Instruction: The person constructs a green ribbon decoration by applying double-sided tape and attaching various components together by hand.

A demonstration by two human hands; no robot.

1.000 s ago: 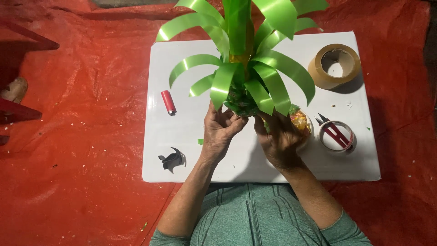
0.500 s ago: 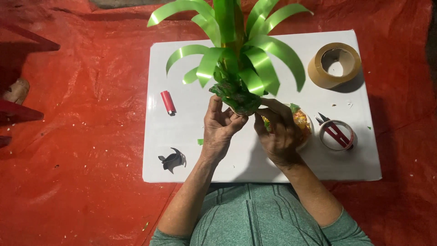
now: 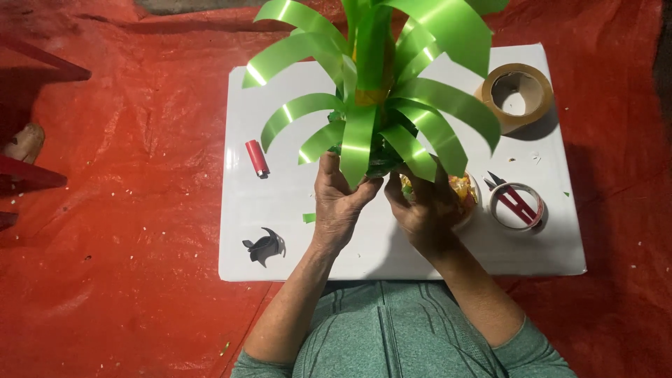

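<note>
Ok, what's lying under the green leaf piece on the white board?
The green leaf piece, held at its base by the left hand and right hand, overhangs the white board. Bare board shows between strips; what lies directly beneath the centre is hidden.

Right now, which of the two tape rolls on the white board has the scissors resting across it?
The smaller clear roll at the board's right edge, beside the right hand; red-handled scissors lie across it. The bigger brown roll farther back has nothing on it.
</note>
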